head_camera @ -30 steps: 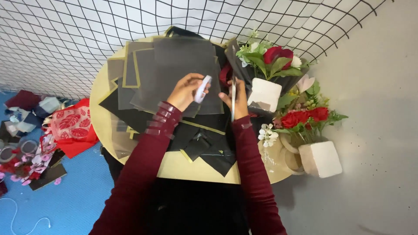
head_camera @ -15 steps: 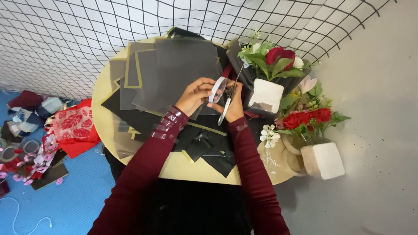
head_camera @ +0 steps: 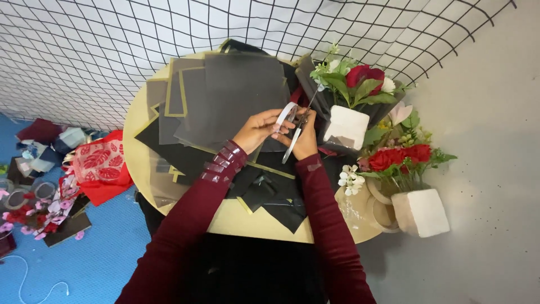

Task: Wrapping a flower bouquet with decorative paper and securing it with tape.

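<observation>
We see our left hand point(head_camera: 260, 128) with fingers closed on a white tape roll point(head_camera: 284, 116), right hand point(head_camera: 305, 141) gripping scissors point(head_camera: 296, 134) just beside it, above dark sheets point(head_camera: 225, 98) on the round counter point(head_camera: 236, 222), bouquets point(head_camera: 360, 90) crowding the right edge.

Your left hand point(head_camera: 260, 128) has lifted off the dark sheets and swung the tape roll point(head_camera: 285, 116) across to meet your right hand point(head_camera: 306, 141); the two hands, apart a second ago, now touch above the back of the table; the scissors point(head_camera: 297, 130) have tilted, handles low, tip at the tape.
</observation>
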